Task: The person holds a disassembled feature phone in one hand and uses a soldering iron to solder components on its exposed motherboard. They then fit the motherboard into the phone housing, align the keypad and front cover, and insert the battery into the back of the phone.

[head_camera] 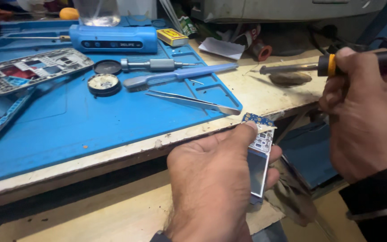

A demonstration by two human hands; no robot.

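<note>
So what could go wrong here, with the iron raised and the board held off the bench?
The left hand pinches the board by its edge past the bench edge; it could slip and drop. The right hand holds the iron near the thumb on the board: possible burn. The tweezers lie close and could be knocked off.

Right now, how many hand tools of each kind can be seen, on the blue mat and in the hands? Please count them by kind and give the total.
Tweezers on the blue mat: 1
Brush with blue handle: 1
Metal screwdriver: 1
Blue powered driver: 1
Soldering iron in the right hand: 1
Total: 5
The left hand holds a small circuit board, not a tool.
</note>
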